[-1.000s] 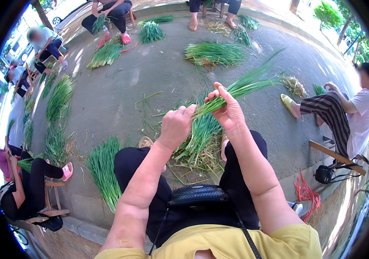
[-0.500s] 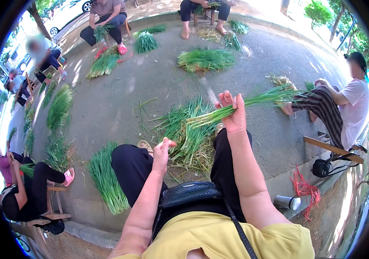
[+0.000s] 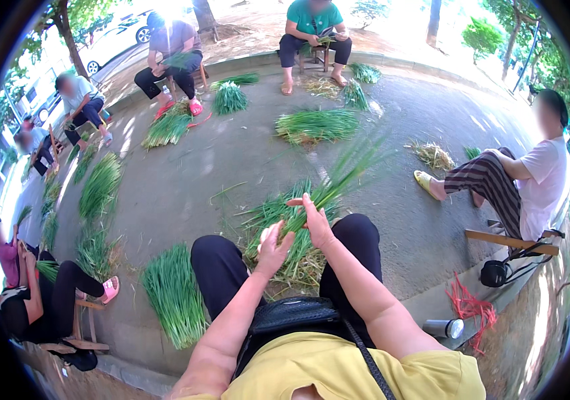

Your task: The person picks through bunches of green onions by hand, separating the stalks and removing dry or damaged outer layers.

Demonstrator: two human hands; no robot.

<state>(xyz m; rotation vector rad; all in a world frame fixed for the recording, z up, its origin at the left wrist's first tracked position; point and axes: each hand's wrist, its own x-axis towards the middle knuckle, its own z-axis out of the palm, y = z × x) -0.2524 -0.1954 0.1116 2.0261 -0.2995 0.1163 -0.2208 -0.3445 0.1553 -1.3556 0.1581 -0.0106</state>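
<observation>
My right hand (image 3: 315, 222) grips a bunch of long green leafy stalks (image 3: 340, 179) that points up and to the right. My left hand (image 3: 273, 247) is raised just below and left of it, fingers at the pale lower ends of the bunch. Under both hands, between my knees, lies a loose heap of green stalks and dry trimmings (image 3: 292, 253) on the pavement. A tidy pile of sorted green stalks (image 3: 173, 293) lies on the ground left of my left knee.
Several people sit on low stools around the paved area, one close at right (image 3: 532, 180), one at lower left (image 3: 38, 300). More green piles (image 3: 318, 125) dot the ground. A metal bottle (image 3: 444, 328) and red ties (image 3: 473, 308) lie at right.
My right hand has drawn the bunch nearer and tilted it more upright. My left hand has come up from my knee to the bunch's lower ends.
</observation>
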